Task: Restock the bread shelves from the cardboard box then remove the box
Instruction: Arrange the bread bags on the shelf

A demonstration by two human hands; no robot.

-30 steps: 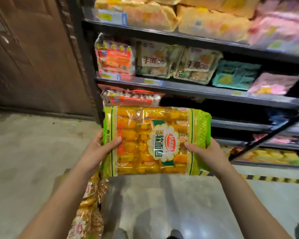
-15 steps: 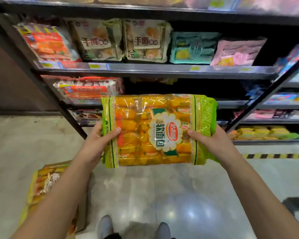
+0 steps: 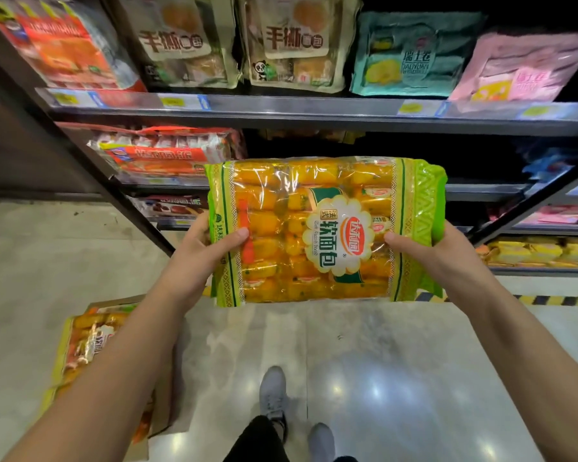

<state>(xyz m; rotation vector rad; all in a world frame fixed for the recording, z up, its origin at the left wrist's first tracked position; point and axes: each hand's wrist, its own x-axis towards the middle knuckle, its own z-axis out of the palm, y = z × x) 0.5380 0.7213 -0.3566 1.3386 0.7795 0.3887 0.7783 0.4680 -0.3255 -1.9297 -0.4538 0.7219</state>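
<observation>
Two hands on one bread pack (image 3: 324,230), held flat-faced toward the camera, long axis left to right, level with the dark gap in the second shelf (image 3: 347,145) just beyond its top edge. Left hand (image 3: 197,258) clamped on the left end, thumb across the front, remaining fingers hidden behind; right hand (image 3: 427,251) likewise on the right end. Neither hand nearer the shelf; pack square to the opening, which lies forward and slightly up from the fingers. Judged step: carry-in, short push ahead needed. Cardboard box (image 3: 114,345) on the floor (image 3: 347,361) at lower left, partly behind the left forearm, more packs visible inside. Against the frame half a second back: shelves larger and closer in view, pack higher against the shelf gap, grip unchanged, box further into the corner.
</observation>
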